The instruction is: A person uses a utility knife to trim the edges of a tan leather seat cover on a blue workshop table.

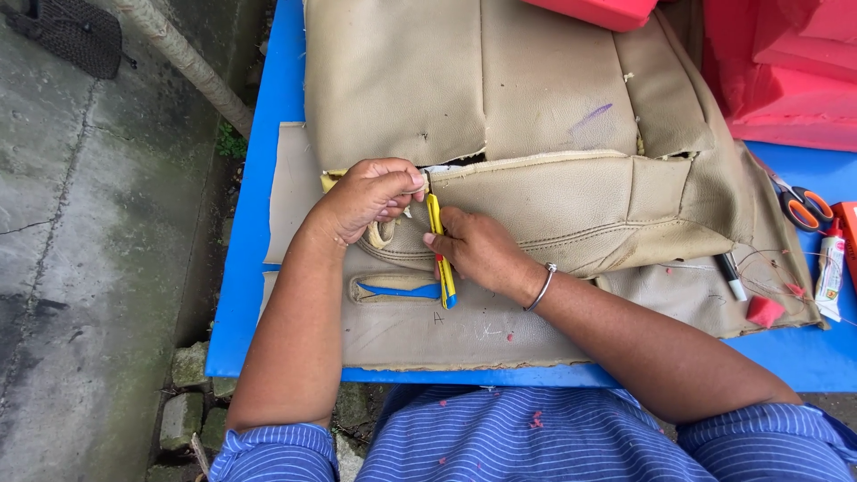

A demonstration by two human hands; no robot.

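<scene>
A beige leather seat cover (553,116) lies spread over the blue table (268,134). My left hand (370,196) pinches a folded edge of the cover near its left end. My right hand (482,252), with a metal bangle at the wrist, holds a yellow and blue utility knife (441,254) upright, its blade tip at the seam right beside my left fingers. Under both hands lies a flat beige leather sheet (420,326) with a slot cut through it that shows blue.
Orange-handled scissors (803,207), a glue tube (830,268), a marker pen (732,277) and a small red foam scrap (764,311) lie at the right. Red foam blocks (786,62) stand at the back right. Concrete ground (98,223) lies left of the table.
</scene>
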